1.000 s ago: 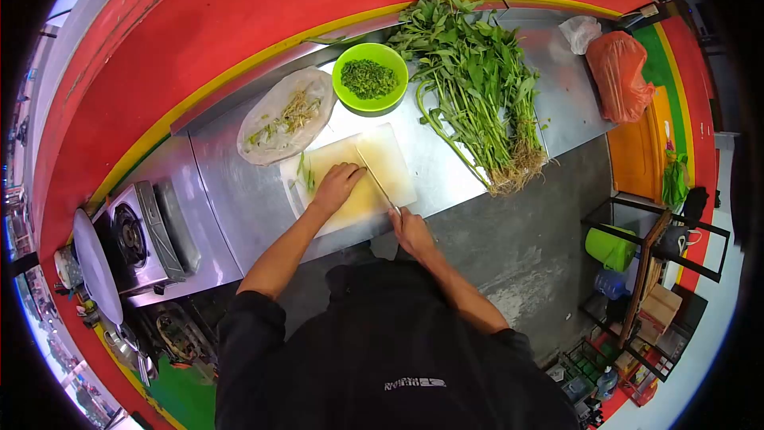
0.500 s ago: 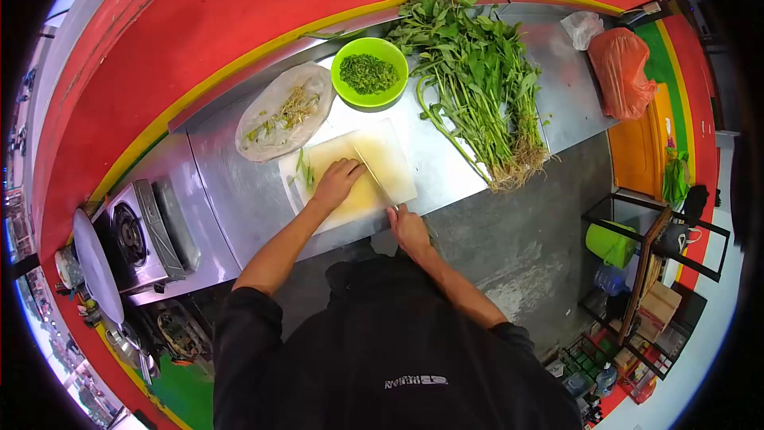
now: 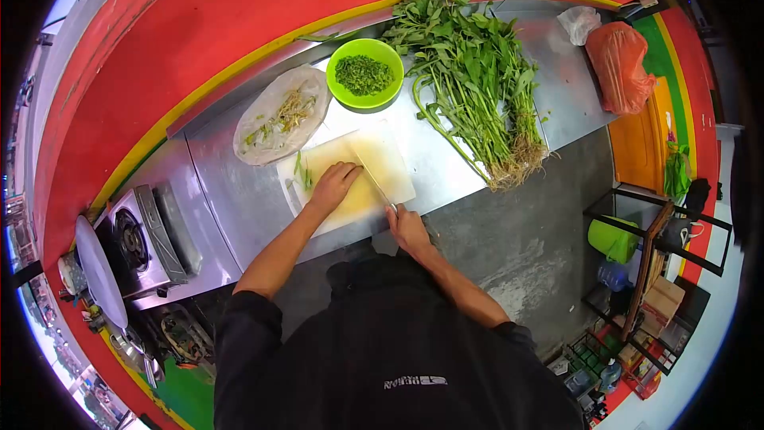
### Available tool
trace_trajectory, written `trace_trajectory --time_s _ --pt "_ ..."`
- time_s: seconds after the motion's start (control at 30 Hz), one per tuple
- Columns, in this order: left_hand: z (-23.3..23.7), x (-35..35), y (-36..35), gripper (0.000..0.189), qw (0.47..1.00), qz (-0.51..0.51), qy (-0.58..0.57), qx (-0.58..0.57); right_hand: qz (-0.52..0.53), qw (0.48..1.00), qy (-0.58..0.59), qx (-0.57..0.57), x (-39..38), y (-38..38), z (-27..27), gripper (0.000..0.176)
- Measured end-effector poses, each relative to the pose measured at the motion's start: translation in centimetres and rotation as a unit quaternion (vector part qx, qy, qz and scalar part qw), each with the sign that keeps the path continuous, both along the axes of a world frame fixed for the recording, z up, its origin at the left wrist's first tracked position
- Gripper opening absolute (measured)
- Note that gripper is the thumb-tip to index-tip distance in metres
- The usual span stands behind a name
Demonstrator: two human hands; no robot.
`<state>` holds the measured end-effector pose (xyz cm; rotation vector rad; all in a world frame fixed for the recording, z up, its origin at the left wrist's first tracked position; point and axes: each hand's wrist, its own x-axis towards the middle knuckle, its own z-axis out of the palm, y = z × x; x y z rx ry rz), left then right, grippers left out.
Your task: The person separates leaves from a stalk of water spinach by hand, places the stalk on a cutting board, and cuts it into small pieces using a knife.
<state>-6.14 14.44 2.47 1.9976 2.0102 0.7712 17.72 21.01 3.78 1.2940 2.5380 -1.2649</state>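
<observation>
A knife (image 3: 372, 177) is held by its handle in my right hand (image 3: 409, 229), its blade angled up and left over the cutting board (image 3: 388, 153). My left hand (image 3: 333, 185) rests on the board beside the blade, fingers bent together; whatever lies under them is too hidden to make out. Some green pieces (image 3: 303, 171) lie on the board's left part. Behind the board stands a lime green bowl (image 3: 332, 84) of chopped greens (image 3: 364, 75). To its left, a plastic bag (image 3: 259, 136) bears root and stem scraps (image 3: 288, 114).
A large pile of leafy greens (image 3: 469, 64) with roots lies right of the bowl. Farther right are a red plastic bag (image 3: 620, 68) and a clear bag (image 3: 579, 25). A gas stove (image 3: 143, 236) stands at the left; a shelf rack (image 3: 645, 267) stands at the lower right.
The view has shifted slightly. Both hands and the knife keep nearly the same place on the board, with my right hand still round the handle.
</observation>
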Motion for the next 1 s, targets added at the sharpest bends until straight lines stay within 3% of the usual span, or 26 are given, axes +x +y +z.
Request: trace_trajectory --time_s 0.17,0.33,0.47,0.63,1.0 --pt "-0.4 0.2 0.1 0.036 0.999 0.006 0.031 0.021 -0.013 0.999 0.011 0.030 -0.1 -0.6 -0.4 0.046" --pt "-0.2 0.1 0.1 0.037 1.000 -0.005 0.007 -0.008 0.012 0.996 -0.062 0.066 -1.3 -0.4 -0.3 0.045" --pt "-0.6 -0.2 0.0 0.038 0.999 -0.015 0.002 -0.034 0.004 0.998 -0.037 0.059 -2.5 0.2 0.2 0.044" --pt "-0.4 -0.2 -0.1 0.038 1.000 -0.008 0.002 0.013 0.015 0.998 0.017 0.063 -1.6 0.1 0.0 0.043" --pt "-0.7 -0.1 -0.2 0.035 1.000 0.006 -0.008 0.009 0.017 0.995 -0.025 0.097 -1.3 -1.0 -1.4 0.046"
